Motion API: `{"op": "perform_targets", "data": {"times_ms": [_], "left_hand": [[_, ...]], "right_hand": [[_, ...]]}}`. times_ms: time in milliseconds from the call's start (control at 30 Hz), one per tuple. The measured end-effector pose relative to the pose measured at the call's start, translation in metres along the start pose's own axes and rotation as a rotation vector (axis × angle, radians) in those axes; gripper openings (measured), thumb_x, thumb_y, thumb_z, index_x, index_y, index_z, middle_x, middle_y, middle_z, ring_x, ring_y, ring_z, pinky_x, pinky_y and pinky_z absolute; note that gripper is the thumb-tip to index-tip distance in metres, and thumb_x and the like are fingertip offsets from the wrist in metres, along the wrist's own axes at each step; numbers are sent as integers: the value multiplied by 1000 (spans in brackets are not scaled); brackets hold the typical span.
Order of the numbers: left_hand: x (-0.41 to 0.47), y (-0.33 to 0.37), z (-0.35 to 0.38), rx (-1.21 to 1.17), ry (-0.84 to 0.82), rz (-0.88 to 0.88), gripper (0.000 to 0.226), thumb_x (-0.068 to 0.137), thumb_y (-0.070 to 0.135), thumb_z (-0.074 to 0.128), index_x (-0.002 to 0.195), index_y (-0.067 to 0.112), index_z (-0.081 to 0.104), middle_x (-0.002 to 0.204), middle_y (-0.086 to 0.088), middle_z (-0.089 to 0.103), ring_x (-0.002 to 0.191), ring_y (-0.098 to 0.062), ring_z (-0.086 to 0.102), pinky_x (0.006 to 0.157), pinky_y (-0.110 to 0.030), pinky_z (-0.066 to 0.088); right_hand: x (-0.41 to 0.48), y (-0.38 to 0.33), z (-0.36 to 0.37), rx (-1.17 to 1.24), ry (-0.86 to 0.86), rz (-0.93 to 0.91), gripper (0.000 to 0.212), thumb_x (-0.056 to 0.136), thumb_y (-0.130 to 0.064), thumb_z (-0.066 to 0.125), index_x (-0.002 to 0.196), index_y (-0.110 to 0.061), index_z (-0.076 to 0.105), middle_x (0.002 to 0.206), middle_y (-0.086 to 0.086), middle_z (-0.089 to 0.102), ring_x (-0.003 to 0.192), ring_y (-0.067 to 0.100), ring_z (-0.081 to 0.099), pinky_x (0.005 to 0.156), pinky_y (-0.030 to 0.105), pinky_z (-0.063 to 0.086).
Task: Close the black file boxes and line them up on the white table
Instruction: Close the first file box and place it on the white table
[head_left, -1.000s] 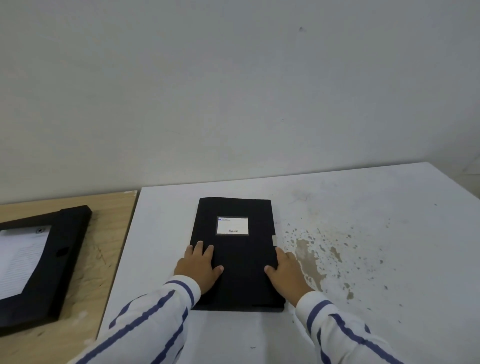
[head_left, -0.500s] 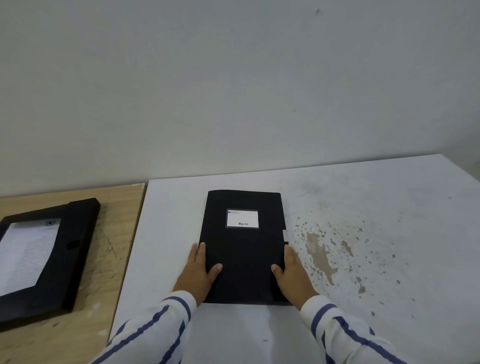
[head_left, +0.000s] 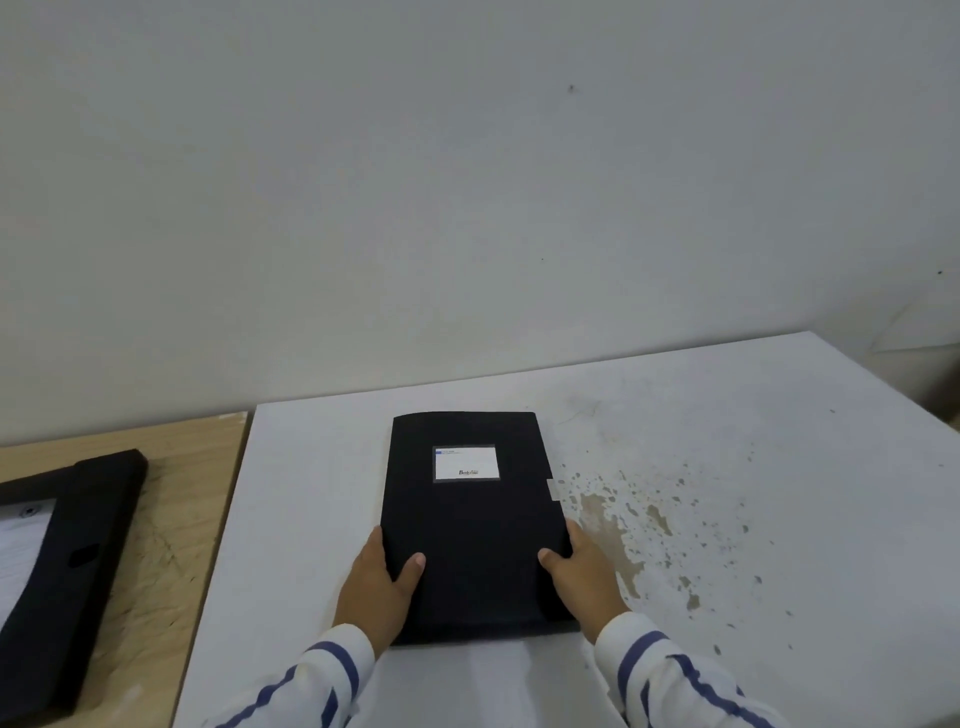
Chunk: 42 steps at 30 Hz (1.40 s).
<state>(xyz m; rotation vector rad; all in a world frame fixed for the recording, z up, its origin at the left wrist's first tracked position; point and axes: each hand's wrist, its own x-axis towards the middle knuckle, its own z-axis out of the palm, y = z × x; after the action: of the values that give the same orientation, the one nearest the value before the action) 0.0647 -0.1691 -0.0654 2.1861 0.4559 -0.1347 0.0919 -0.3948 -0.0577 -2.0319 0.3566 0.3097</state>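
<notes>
Fingers: left hand (head_left: 375, 587) and right hand (head_left: 582, 577) clamped on the closed black file box's (head_left: 470, 540) near long edges, thumbs on the lid, other fingers down its sides.
Label: white label (head_left: 466, 463), dark word at bottom, unreadable.
Axis: long axis pointing away toward the wall.
Place: flat on white table (head_left: 727, 467).
Left: open file box (head_left: 78, 545) on wooden table (head_left: 171, 525).

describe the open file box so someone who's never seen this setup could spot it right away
Find the wooden table that butts against the left side of the white table. The open file box lies flat at its far left, partly cut off by the frame. Unlike the closed file box held between both hands, it shows white printed paper inside its black rim.
</notes>
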Motion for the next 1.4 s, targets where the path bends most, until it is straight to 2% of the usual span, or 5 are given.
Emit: {"op": "perform_targets", "data": {"times_ms": [333,600,767,1267,1400], "left_hand": [[40,107,106,-30,24,90,54,93,37,53,141,20,36,138,0,53,122,-25,55,101,-35,45],[59,212,254,-62,-10,8,60,92,40,51,144,18,32,142,-2,50,125,-26,52,105,-40,45],[71,268,321,-75,20,-20,64,93,40,51,148,17,26,147,-3,44,131,-27,47,108,-40,42],[97,302,362,-56,110,-114,63,95,40,47,148,19,21,149,-4,40,133,-28,45,108,-42,41],[100,305,361,-49,96,-123,63,95,39,48,148,19,21,150,-3,39,133,-27,45,107,-41,41]], "right_hand": [[86,24,-124,30,87,-23,34,92,-19,53,125,-23,52,117,0,63,100,23,57,96,38,48],[173,71,-279,-36,92,-14,30,90,-18,54,119,-23,56,108,-1,64,95,23,57,84,32,46],[222,92,-347,-90,78,-33,30,90,-19,54,120,-23,55,114,1,64,96,22,56,89,35,46],[291,97,-370,-116,20,-141,34,94,-20,50,128,-20,49,120,4,62,93,18,52,88,28,43],[294,97,-369,-156,24,-150,35,95,-21,50,130,-19,47,122,5,62,104,26,58,91,31,45]]}}
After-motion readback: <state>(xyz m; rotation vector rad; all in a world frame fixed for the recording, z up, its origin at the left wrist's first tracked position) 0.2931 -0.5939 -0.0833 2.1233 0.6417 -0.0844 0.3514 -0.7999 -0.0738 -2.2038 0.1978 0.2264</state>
